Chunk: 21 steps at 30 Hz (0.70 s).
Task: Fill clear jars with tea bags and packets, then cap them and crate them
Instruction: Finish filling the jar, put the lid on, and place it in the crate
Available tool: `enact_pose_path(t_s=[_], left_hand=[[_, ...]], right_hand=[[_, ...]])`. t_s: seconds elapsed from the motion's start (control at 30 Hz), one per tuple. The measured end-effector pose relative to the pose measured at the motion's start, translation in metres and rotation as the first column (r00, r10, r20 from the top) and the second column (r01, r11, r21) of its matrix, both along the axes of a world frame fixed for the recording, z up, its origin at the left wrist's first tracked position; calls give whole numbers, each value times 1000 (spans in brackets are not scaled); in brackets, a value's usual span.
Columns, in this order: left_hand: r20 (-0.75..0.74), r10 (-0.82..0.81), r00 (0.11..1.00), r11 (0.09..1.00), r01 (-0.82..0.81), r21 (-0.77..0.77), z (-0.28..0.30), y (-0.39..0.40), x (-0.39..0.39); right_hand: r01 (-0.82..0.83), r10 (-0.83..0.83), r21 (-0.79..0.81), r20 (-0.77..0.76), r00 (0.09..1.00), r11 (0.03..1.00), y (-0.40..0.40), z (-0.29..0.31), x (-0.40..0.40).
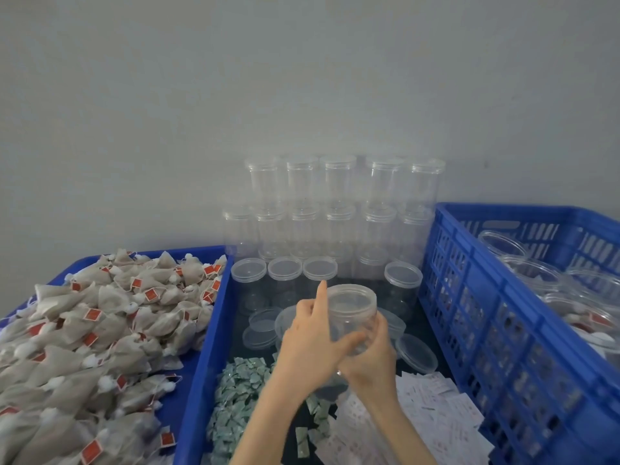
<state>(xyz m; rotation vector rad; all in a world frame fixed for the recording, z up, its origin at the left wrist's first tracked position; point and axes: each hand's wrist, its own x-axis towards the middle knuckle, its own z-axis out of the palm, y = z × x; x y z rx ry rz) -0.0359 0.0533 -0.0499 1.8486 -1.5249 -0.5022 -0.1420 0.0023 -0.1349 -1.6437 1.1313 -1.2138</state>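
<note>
Both hands hold one empty clear jar (352, 305) above the dark middle tray; its mouth is uncapped. My left hand (312, 344) wraps its left side with the index finger sticking up. My right hand (372, 360) grips its lower right side. Tan tea bags (87, 344) with red tags fill the blue tray on the left. Green packets (238, 391) lie just under my left forearm, and white packets (432, 414) lie under my right forearm. Loose clear lids (416, 352) lie around the held jar.
Capped empty jars (339, 203) are stacked in rows against the grey wall, with several more (285, 273) standing in front. A blue slatted crate (496, 317) on the right holds capped filled jars (550, 280). The left tray's blue wall (209, 337) separates tea bags from packets.
</note>
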Motion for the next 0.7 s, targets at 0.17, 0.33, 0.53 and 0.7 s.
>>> enact_pose_path(t_s=[0.17, 0.33, 0.53, 0.7], left_hand=[[-13, -189, 982, 982, 188, -20, 24, 1, 41], [157, -91, 983, 995, 86, 44, 23, -17, 20], [77, -138, 987, 968, 117, 224, 10, -19, 11], [165, -365, 916, 887, 288, 359, 24, -20, 42]], right_hand=[[-194, 192, -13, -96, 977, 981, -7, 2, -20], [-189, 176, -50, -200, 964, 981, 0, 7, -7], [-108, 68, -112, -315, 947, 988, -1, 0, -8], [-184, 171, -16, -297, 940, 983, -4, -7, -23]])
